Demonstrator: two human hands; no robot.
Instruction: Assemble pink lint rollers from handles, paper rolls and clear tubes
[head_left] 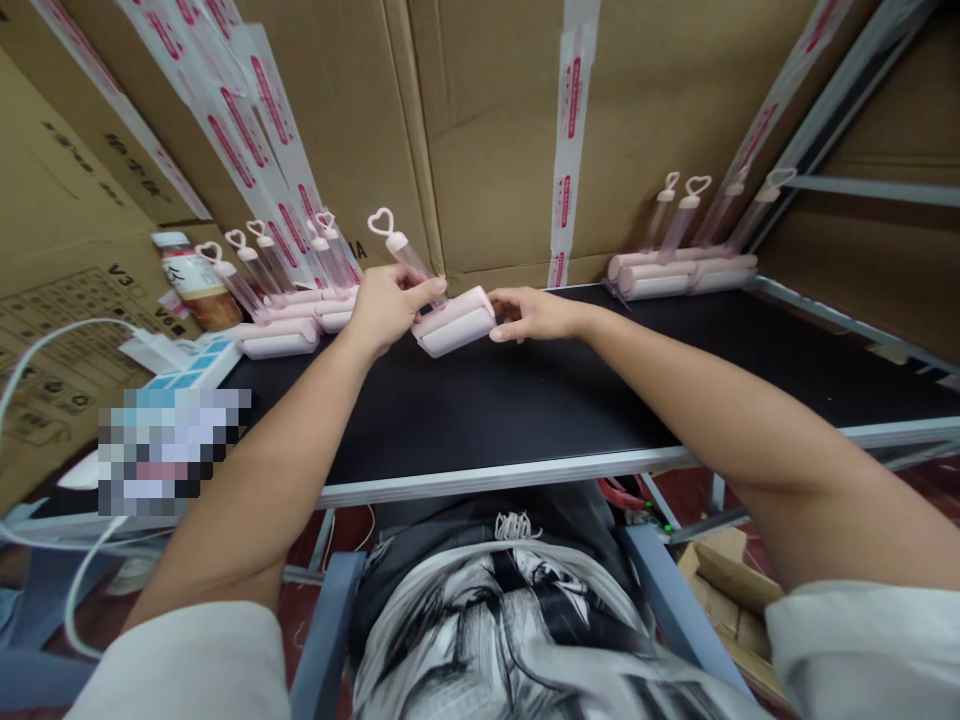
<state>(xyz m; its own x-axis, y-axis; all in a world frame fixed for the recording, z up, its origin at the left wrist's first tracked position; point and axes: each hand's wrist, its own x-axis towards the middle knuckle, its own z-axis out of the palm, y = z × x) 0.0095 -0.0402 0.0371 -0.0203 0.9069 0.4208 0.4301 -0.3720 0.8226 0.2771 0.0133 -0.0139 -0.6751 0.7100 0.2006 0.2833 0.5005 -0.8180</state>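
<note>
A pink device (456,322) with a rounded double-barrel base and a clear tube topped by a heart-shaped loop is held above the black table (480,420). My left hand (391,305) is closed round the lower part of its tube, where the tube meets the base. At the right end of the base, my right hand (534,314) has its thumb and fingers bent against the pink body. The device tilts, its tube leaning to the left. Part of the tube's lower end is hidden behind my left fingers.
Similar pink devices stand at the back left (281,338) and back right (660,280). A drink bottle (196,282), a power strip (202,362) and white cables lie at the left. Cardboard (487,150) walls the table's rear.
</note>
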